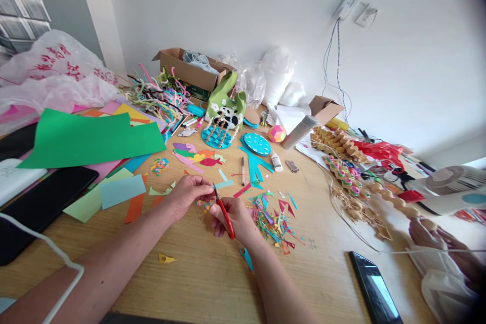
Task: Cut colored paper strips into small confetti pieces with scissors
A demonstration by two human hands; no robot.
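Observation:
My right hand (233, 217) is closed around the red handles of a pair of scissors (227, 215). The blades point up and away, their tips close beside the fingertips of my left hand (195, 192). Thumb and fingers of that left hand are pinched together; whatever they hold is too small to make out. Just beyond the blades are light blue paper strips (223, 184). Small round paper dots (203, 205) lie below my hands. To the right spreads a heap of coloured paper scraps (271, 217). Paper fish cutouts (197, 153) lie farther back.
Coloured paper sheets (94, 142) cover the left side. A blue disc (256, 144), a pen (243, 171) and a white bottle (276, 161) lie ahead. At the right are a phone (374, 283), a fan (444, 190), a cable and another person's hands (433, 238).

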